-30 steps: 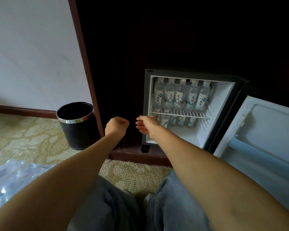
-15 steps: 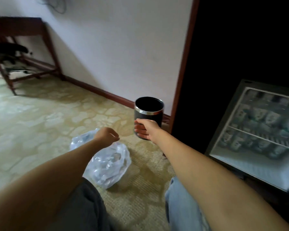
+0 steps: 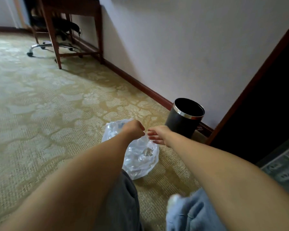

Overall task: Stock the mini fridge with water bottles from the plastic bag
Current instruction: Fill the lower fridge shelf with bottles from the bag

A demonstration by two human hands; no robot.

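Both left hand (image 3: 134,129) and right hand (image 3: 157,135) seemingly touch plastic bag (image 3: 140,158).

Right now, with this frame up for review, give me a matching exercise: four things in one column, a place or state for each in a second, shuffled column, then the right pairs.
Things
1. plastic bag
2. waste bin
3. left hand
4. right hand

Places or states
A. fingers straight and spread, reaching toward the bag
B. fingers curled into a fist over the bag's top
C. lying crumpled on the carpet
D. standing upright beside the wall

Pairs: 1-C, 2-D, 3-B, 4-A
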